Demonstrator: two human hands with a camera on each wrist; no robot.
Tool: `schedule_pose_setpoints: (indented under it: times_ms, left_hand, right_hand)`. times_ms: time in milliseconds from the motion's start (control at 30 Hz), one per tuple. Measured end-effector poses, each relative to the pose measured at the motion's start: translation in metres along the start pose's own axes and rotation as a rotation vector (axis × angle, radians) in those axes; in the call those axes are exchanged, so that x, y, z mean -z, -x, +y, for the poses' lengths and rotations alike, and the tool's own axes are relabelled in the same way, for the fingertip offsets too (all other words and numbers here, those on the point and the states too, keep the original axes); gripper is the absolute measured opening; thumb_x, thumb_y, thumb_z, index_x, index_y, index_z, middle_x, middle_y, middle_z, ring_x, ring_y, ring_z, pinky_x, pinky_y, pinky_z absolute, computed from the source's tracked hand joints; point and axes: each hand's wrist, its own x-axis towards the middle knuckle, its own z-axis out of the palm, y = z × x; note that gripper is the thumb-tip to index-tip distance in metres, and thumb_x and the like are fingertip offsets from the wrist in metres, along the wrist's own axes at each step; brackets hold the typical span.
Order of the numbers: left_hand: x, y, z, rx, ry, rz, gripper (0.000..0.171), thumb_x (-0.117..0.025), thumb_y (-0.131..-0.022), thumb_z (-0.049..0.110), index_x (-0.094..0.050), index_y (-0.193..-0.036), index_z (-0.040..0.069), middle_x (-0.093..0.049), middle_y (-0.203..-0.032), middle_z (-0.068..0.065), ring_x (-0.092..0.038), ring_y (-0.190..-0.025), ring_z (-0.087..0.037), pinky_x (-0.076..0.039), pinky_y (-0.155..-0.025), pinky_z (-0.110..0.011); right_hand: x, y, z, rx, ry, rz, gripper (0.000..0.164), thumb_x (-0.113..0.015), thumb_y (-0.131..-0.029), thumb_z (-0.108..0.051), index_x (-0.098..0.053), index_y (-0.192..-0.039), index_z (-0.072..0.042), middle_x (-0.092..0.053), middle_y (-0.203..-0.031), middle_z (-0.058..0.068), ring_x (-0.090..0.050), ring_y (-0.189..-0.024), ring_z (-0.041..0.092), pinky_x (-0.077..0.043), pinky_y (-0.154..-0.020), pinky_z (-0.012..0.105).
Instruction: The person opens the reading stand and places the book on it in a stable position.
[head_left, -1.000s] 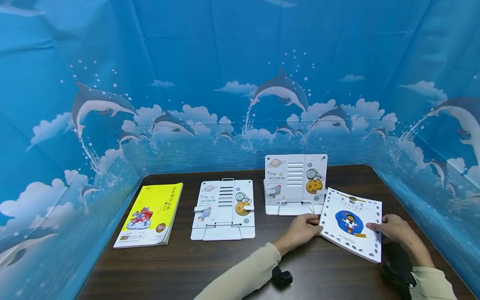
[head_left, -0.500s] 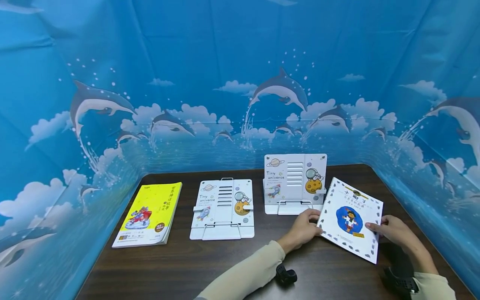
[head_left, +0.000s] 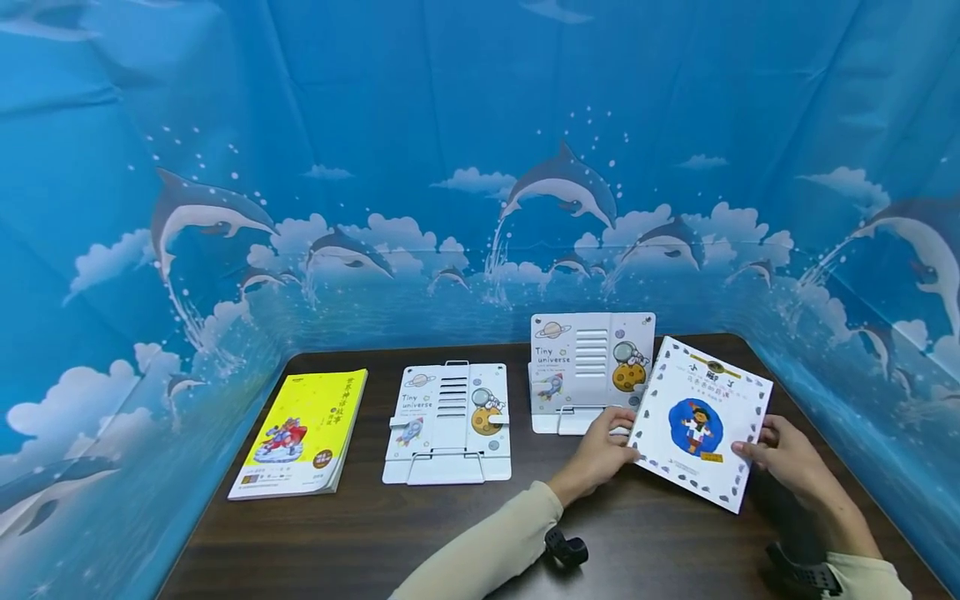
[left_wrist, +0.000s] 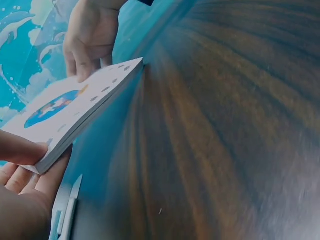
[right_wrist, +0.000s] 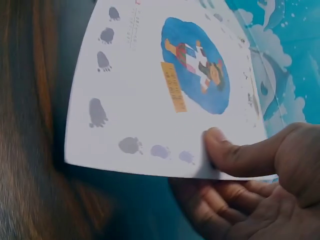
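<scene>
Left sleeve (head_left: 483, 543): long, cream, plain, fairly close-fitting, with soft creases; it ended at the wrist. Left hand (head_left: 597, 452) was bare, five-fingered. Beside that cuff sat a black wrist device (head_left: 567, 550), a compact body with a rounded, knob-like end; any markings were too small to read.

Right sleeve (head_left: 866, 577), nearer the right edge of the table (head_left: 315, 550), matched in cream; only a short length showed. Right hand (head_left: 791, 458) was likewise bare. A black band (head_left: 806, 575) ran at its cuff, dark and matte-looking, its surface uneven; finer detail was lost in shadow.
</scene>
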Motion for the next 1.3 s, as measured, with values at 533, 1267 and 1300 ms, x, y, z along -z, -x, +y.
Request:
schedule_pose_setpoints:
  times_ms: [533, 1267, 1300]
  left_hand:
    - [0.044, -0.012, 0.040, -0.107, -0.262, 0.044, 0.035, -0.078, -0.096, 0.008, -0.067, -0.130, 0.007, -0.077, -0.110, -0.008, -0.072, -0.081, -0.004, -0.056, -0.071, -0.019]
    - [0.093, -0.020, 0.066, -0.297, -0.294, 0.246, 0.034, -0.079, -0.096, 0.010, -0.069, -0.128, 0.004, -0.078, -0.114, -0.016, -0.080, -0.097, -0.026, -0.062, -0.080, -0.025]
    - [0.095, -0.022, 0.069, -0.302, -0.306, 0.261, 0.034, -0.079, -0.096, 0.011, -0.070, -0.128, 0.005, -0.079, -0.113, -0.015, -0.080, -0.096, -0.025, -0.061, -0.080, -0.024]
  right_hand:
    - [-0.021, 0.006, -0.052, 0.257, -0.023, 0.268, 0.056, -0.076, -0.100, -0.012, -0.047, -0.140, 0.015, -0.067, -0.124, 0.040, -0.067, -0.087, 0.005, -0.052, -0.063, 0.014]
    - [-0.035, -0.026, -0.117, 0.396, -0.155, 0.336, 0.046, -0.070, -0.102, -0.004, -0.056, -0.145, 0.004, -0.067, -0.123, 0.025, -0.058, -0.090, -0.006, -0.051, -0.071, 0.011]
    - [-0.036, -0.028, -0.120, 0.395, -0.162, 0.338, 0.047, -0.070, -0.102, -0.004, -0.056, -0.146, 0.004, -0.066, -0.123, 0.024, -0.057, -0.092, -0.005, -0.051, -0.072, 0.010]
